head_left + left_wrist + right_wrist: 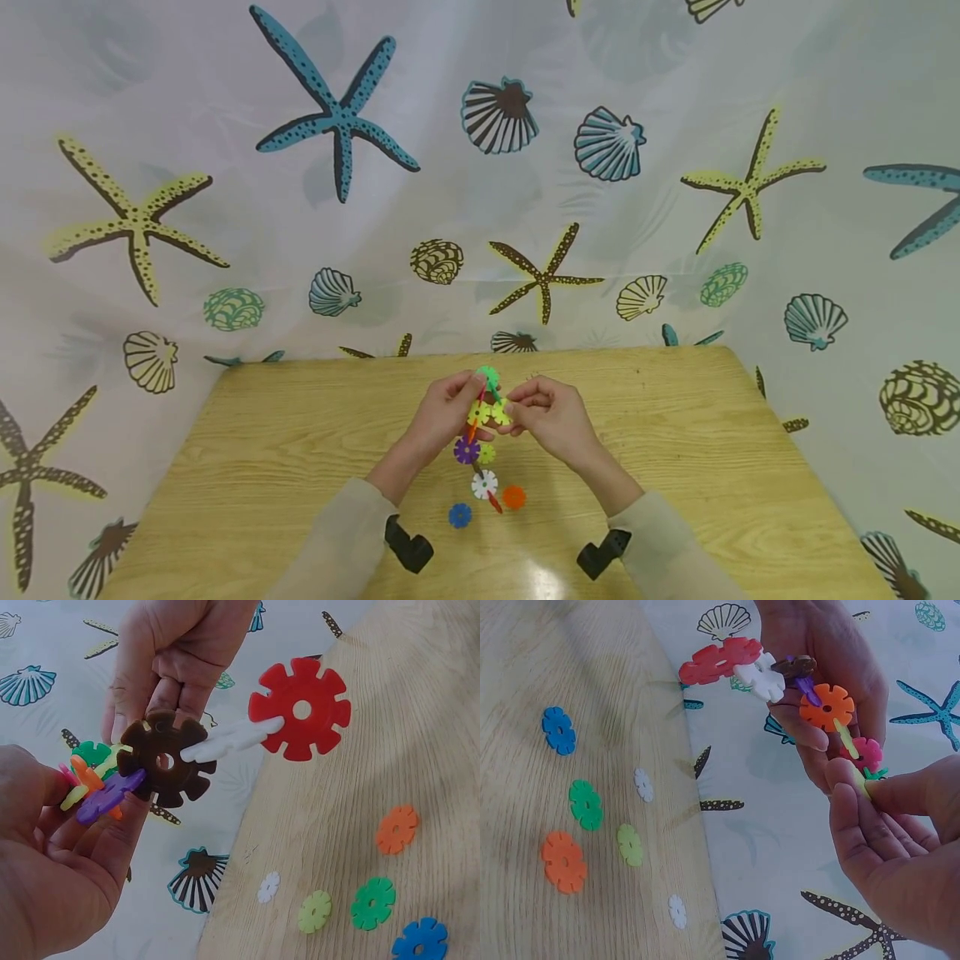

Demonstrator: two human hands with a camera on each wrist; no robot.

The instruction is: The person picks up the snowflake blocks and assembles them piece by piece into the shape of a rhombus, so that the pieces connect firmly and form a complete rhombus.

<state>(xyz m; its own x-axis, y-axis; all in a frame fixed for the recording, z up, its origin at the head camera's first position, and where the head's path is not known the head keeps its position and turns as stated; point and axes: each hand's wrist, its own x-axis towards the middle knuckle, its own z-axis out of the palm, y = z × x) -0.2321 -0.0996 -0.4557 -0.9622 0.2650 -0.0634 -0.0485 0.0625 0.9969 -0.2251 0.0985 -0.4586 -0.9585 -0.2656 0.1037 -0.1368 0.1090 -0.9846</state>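
A chain of slotted plastic flower discs hangs between the hands: a red disc (300, 709) at its free end, then a white disc (761, 677), a brown disc (164, 759), a purple disc (467, 451) and an orange disc (826, 708). Further along come yellow, pink and green discs (488, 378). My left hand (444, 410) grips the chain near its upper part. Between thumb and fingers, my right hand (551, 414) pinches a yellow disc (502, 411) at the chain's other end, close beside the green one. Fingers partly hide the pieces there.
Loose discs lie on the wooden table (300, 467) below the hands: blue (461, 515), orange (513, 497), yellow-green (629, 844), green (586, 804) and two white discs (643, 784). A curtain (450, 192) printed with starfish and shells surrounds the table.
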